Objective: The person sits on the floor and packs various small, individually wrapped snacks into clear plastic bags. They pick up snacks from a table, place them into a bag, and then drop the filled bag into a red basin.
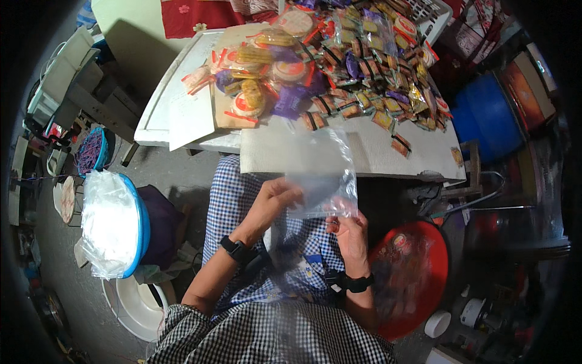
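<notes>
A clear plastic bag is spread between my two hands above my lap, its far end over the table's near edge. My left hand grips its left side, thumb on top. My right hand holds the bag's near right corner between thumb and fingers. On the table beyond lie round wrapped biscuits with red-ended wrappers, purple packets and a heap of small wrapped snacks. A few small packets, one with a dark band, lie closer to the near edge.
At my left, a blue basin holds a stack of clear bags. A red basin with filled packets stands low at my right, near a blue barrel. White card lies on the table's left part; a white plastic crate stands behind.
</notes>
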{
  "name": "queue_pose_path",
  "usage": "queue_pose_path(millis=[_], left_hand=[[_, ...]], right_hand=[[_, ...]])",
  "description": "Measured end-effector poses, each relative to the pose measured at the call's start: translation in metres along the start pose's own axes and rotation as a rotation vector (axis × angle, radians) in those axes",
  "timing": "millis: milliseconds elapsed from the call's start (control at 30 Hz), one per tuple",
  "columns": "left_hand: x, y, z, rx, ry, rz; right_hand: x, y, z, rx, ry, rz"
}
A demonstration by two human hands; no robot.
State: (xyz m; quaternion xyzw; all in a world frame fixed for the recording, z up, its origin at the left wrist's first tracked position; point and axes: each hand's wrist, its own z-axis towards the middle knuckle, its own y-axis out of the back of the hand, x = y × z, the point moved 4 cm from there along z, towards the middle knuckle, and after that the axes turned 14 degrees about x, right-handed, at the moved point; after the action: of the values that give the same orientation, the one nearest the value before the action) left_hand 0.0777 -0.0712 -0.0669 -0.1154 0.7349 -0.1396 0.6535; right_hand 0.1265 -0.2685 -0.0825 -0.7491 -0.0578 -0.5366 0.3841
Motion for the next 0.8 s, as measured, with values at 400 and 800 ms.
queue_pose_path(millis=[400,800], left_hand=[[0.033,-0.021,-0.013,-0.063,0.054,-0.317],[0.043,-0.06,-0.017,-0.212,0.004,-0.333]], right_hand=[[-0.01,0.011,0.003,-0.231,-0.049,-0.015],[-0.012,-0.017,0.002,-0.272,0.024,-0.2]])
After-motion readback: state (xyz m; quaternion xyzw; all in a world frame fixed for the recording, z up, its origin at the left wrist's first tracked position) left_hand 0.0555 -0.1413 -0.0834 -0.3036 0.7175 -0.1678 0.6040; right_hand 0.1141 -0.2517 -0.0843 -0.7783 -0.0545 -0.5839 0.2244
